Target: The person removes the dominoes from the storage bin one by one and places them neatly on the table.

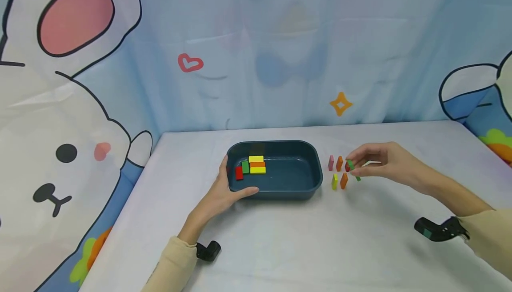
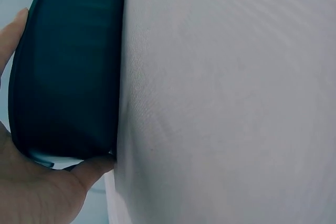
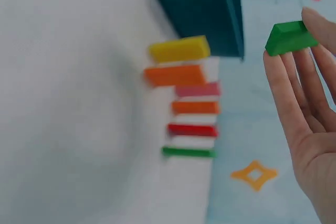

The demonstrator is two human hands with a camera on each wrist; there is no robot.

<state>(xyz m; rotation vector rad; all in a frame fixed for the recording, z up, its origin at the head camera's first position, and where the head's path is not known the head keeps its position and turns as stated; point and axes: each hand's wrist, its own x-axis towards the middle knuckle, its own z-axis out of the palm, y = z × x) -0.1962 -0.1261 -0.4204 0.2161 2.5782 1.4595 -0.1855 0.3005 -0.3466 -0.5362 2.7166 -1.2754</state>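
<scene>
A dark teal rectangular bin stands on the table. My left hand holds its left end, fingers along the outer side and thumb at the front rim; the left wrist view shows the bin's wall between them. Inside, at the left, lie a red block, a green block, and two yellow blocks with an orange block between them. My right hand pinches a small green block between thumb and fingers, raised above several upright blocks right of the bin.
The upright blocks are a yellow block, an orange block, a pink block, another orange block, a red block and a green block. A printed curtain hangs behind the white table.
</scene>
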